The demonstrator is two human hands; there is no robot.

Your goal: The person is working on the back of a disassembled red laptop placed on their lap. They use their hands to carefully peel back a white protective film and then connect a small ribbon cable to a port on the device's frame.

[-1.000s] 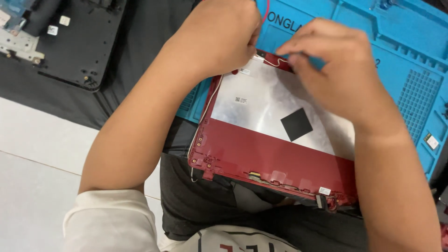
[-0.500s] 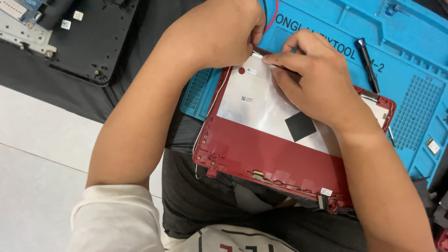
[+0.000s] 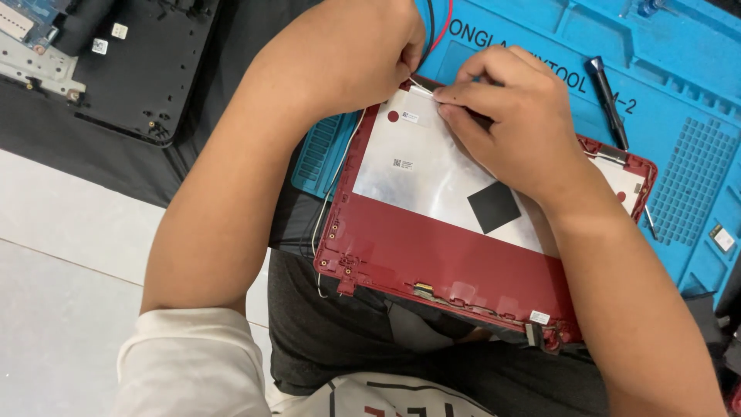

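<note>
Both grips meet at far edge of red laptop lid (image 3: pixel 432 255). Right hand (image 3: pixel 509 116) and left hand (image 3: pixel 363 46) pinch thin white wire (image 3: pixel 421 83) between them; lid's silver panel (image 3: pixel 432 174) lies just below, on blue repair mat (image 3: pixel 679 154).

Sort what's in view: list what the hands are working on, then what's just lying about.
In hand:
- red laptop lid, inside up
- silver foil sheet in it
- thin white wire pinched between left hand and right hand

Lying about:
- blue work mat
- black screwdriver
- black laptop base
- circuit board
</note>
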